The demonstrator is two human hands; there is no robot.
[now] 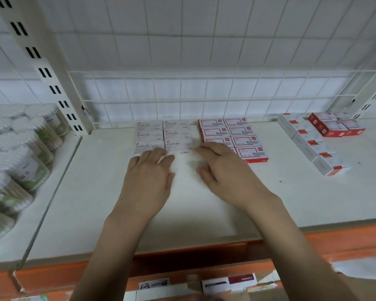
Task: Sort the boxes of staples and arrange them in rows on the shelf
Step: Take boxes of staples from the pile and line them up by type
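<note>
The white staple boxes (163,135) lie flat on the shelf (96,192) near its back edge, in a block two wide and three deep, sides touching. Each lid is pale grey-white with the word STAPLES in dark letters and a small red mark above it. A blurred white box (183,162) sits at the front of this block, between the two hands (its print cannot be read).

The left hand (149,181) rests palm down, fingers extended, fingertips touching the front left box of the block. The right hand (224,172) lies palm down just beside it, fingers loosely curved toward the blurred box; whether it grips that box cannot be told.

Just right of the block lie the red-bordered boxes (232,135), also two wide, with white labels. Farther right, a slanted line of white boxes with red ends (313,144) runs toward the front, and a small group of red boxes (336,126) sits behind it.

On the neighbouring shelf at left stand clear tubs of cotton swabs (20,153).
</note>
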